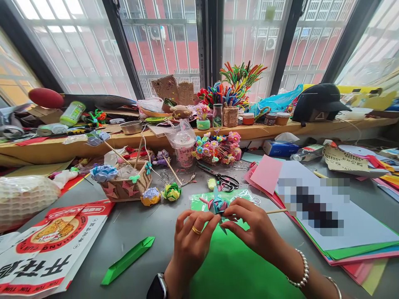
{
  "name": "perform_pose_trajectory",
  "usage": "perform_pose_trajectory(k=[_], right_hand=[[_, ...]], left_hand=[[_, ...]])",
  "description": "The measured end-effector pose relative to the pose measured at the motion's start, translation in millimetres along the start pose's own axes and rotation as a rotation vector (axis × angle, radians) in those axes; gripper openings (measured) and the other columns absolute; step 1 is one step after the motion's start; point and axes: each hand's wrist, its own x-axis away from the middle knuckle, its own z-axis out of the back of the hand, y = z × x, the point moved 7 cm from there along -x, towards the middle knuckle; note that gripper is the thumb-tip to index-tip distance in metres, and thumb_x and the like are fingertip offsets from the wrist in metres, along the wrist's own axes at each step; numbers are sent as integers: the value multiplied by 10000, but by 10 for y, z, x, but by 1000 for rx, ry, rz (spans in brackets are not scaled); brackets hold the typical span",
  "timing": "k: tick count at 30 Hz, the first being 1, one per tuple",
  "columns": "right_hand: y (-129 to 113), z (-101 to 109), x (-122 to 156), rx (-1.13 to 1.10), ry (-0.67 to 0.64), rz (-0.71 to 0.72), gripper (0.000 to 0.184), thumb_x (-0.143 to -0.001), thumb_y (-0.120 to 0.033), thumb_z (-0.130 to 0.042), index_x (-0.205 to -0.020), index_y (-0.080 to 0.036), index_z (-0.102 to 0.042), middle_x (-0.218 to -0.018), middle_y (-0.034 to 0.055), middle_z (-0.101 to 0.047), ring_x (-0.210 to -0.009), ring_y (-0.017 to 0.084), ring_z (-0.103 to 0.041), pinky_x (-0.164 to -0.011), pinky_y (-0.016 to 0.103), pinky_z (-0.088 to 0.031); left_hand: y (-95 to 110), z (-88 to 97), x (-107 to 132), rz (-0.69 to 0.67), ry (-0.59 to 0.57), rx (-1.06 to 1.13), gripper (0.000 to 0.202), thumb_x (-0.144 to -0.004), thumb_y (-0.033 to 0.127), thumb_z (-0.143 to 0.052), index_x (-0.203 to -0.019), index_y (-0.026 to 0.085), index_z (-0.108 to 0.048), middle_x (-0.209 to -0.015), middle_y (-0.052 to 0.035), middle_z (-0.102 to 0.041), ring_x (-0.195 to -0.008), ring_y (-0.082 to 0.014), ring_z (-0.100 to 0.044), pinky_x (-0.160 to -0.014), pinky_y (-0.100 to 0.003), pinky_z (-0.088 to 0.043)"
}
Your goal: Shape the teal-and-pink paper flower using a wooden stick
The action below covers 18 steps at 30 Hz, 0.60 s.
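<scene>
My left hand (193, 238), with a ring on one finger, pinches the near left side of a teal and pink folded paper flower (219, 204). On its other side my right hand (254, 222) grips the same flower, and both sets of fingers hide part of it. A thin wooden stick (277, 211) pokes out to the right from behind my right hand. Beneath my hands lies a sheet of green paper (237, 270). A folded green paper strip (128, 261) rests on the table to the left of my left hand.
Beyond my hands lie black scissors (225, 181) and a green pack in clear plastic (199, 202). Stacked coloured paper (352, 207) is at right. A flower-decorated box (126, 189), paper flowers (171, 192), a plastic cup (183, 151) and a food bag (56, 245) stand around.
</scene>
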Motion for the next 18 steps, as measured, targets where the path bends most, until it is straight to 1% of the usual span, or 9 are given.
perform_pose_trajectory(k=[4, 8, 15, 18], right_hand=[[3, 10, -3, -36, 22, 3, 222, -874, -318, -485, -785, -182, -635, -723, 39, -596, -654, 148, -569, -578, 247, -469], [-6, 9, -6, -35, 21, 21, 210, -873, -288, -489, -772, -182, -640, -704, 36, -595, -637, 143, -562, -565, 243, -469], [-48, 36, 17, 75, 85, 123, 207, -893, -254, -449, -804, -161, -612, -722, 55, -591, -650, 151, -566, -567, 255, -480], [-81, 41, 27, 133, 113, 166, 200, -896, -243, -443, -809, -164, -604, -732, 57, -599, -657, 155, -571, -573, 259, -480]], left_hand=[[44, 5, 14, -55, 4, -35, 171, -790, 33, -524, -850, 126, -654, -700, -32, -680, -669, -135, -587, -772, -331, -369], [61, -8, 22, -68, 16, -62, 176, -798, 29, -513, -840, 127, -653, -687, -26, -671, -664, -130, -578, -780, -331, -369], [-39, -49, 1, 41, 2, 27, 180, -779, 23, -528, -839, 160, -627, -708, -15, -643, -669, -133, -573, -788, -346, -392], [-59, -57, 0, 56, -4, 54, 188, -761, 15, -547, -855, 160, -623, -717, -18, -643, -673, -138, -574, -785, -349, -399]])
